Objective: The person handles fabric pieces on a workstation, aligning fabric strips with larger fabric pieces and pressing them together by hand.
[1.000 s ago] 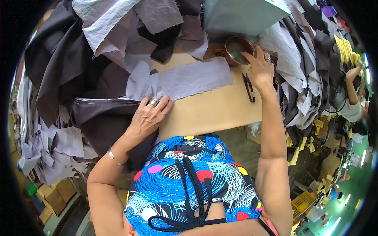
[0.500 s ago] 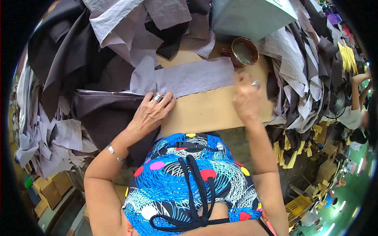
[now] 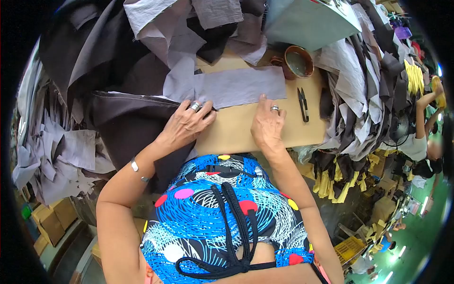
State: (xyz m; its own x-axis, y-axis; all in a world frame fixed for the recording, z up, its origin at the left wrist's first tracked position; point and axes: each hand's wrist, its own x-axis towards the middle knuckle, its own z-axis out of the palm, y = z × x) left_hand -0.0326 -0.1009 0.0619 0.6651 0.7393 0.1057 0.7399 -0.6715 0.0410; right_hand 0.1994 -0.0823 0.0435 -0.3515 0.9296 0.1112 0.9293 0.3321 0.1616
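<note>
A pale grey-lilac cloth strip lies across the tan board. My left hand rests on the strip's left end where it meets a dark cloth piece, fingers spread apart. At the strip's lower edge, towards its right end, my right hand touches the cloth with its index finger extended, the other fingers partly bent. Black thread snips lie on the board right of that hand. A brown cup holding greyish contents stands beyond the strip's right end.
Dark and grey cloth pieces are heaped at the left and back. A pale box stands behind the cup. More cloth hangs at the right, with yellow strips farther off. At the far right another person's arm is raised.
My right hand has left the cup and moved left and towards me, to the strip's lower edge. My left hand stays at the strip's left end. The whole view has shifted slightly.
</note>
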